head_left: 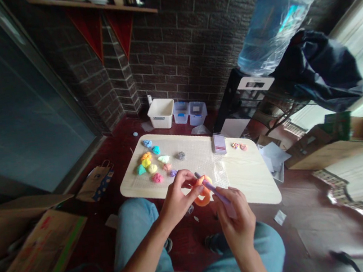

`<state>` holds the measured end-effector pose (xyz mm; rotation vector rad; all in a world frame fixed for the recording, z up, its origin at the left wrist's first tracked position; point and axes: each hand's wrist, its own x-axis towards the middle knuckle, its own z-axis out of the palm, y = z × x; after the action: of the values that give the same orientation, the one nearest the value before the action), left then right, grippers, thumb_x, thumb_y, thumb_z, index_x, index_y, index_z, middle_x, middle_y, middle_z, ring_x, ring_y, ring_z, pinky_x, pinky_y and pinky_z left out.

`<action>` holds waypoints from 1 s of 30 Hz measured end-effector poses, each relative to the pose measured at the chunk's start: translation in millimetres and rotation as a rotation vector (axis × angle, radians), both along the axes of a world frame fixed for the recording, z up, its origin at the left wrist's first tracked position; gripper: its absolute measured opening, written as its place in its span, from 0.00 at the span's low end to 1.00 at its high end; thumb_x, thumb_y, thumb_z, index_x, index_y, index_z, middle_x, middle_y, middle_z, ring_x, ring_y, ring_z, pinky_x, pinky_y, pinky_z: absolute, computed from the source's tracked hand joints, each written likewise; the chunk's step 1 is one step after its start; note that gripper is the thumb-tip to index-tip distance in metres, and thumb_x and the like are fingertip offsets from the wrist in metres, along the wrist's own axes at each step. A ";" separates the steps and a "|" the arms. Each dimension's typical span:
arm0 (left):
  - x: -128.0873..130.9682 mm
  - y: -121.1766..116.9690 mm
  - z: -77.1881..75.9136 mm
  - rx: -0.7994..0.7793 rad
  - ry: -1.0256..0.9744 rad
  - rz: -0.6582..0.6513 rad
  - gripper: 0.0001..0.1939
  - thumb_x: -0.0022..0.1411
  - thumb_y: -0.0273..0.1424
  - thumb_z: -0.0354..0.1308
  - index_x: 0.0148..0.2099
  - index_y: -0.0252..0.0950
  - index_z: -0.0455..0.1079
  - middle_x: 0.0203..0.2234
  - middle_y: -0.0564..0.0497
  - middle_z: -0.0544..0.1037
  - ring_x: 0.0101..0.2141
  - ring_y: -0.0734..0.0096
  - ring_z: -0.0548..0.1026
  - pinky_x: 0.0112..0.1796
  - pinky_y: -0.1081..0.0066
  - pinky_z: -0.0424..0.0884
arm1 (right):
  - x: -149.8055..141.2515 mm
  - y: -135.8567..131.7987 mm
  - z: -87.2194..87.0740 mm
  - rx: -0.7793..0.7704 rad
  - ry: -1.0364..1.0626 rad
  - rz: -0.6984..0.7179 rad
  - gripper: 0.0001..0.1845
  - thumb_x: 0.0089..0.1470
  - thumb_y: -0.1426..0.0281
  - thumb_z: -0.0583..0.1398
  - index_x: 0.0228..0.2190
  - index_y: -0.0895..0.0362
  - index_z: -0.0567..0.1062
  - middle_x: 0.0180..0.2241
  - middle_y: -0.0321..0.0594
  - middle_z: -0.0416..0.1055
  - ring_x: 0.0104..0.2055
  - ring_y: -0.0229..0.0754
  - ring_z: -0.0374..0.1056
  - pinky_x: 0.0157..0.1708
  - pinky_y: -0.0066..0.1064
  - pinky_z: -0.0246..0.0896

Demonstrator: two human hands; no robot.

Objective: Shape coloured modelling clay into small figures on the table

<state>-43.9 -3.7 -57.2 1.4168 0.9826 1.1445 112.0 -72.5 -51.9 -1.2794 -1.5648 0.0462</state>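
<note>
In front of the table's near edge, my left hand (181, 195) is closed on an orange, soft-looking piece (203, 201) with a ring-shaped lower part. My right hand (239, 213) grips a slim purple tool (218, 193), wider towards the palm. The tool's narrow end lies across the top of the orange piece, seemingly touching it. Several small coloured lumps, among them a pink one (157, 177) and a yellow one (146, 160), lie on the left of the pale table (249, 180). A grey lump (181, 155) sits apart from them.
Bubble wrap (202, 160) covers part of the tabletop. A small pale box (219, 144) and two little multicoloured pieces (239, 146) are at its far right. Behind stand a white bin (162, 114), blue-tinted boxes (197, 113) and a water dispenser (236, 105). Cardboard boxes (45, 252) flank me.
</note>
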 end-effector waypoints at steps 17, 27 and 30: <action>6.1 3.4 -16.6 -0.652 -0.502 -0.054 0.18 0.48 0.43 0.70 0.36 0.37 0.76 0.36 0.46 0.80 0.34 0.67 0.77 0.35 0.69 0.72 | -1.5 0.5 -10.8 -0.159 0.347 0.054 0.08 0.57 0.72 0.63 0.39 0.51 0.78 0.36 0.38 0.77 0.37 0.42 0.73 0.38 0.32 0.68; 9.1 -0.7 -3.7 -0.446 -0.456 0.146 0.13 0.51 0.39 0.69 0.36 0.38 0.76 0.36 0.52 0.80 0.42 0.67 0.76 0.47 0.70 0.68 | -9.1 3.2 -7.7 -0.396 0.881 0.034 0.16 0.49 0.62 0.68 0.40 0.53 0.77 0.30 0.37 0.76 0.29 0.40 0.71 0.28 0.31 0.67; 10.9 -6.0 1.2 -0.333 -0.377 0.242 0.11 0.54 0.38 0.68 0.37 0.38 0.75 0.36 0.52 0.80 0.43 0.66 0.75 0.49 0.68 0.66 | -12.2 6.5 -8.6 -0.402 1.050 0.041 0.18 0.47 0.62 0.69 0.40 0.54 0.77 0.32 0.36 0.76 0.31 0.39 0.71 0.31 0.30 0.67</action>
<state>-33.1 -9.8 -56.0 0.7964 1.0302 1.2957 99.8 -66.0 -60.4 -1.1987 -0.6687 0.9424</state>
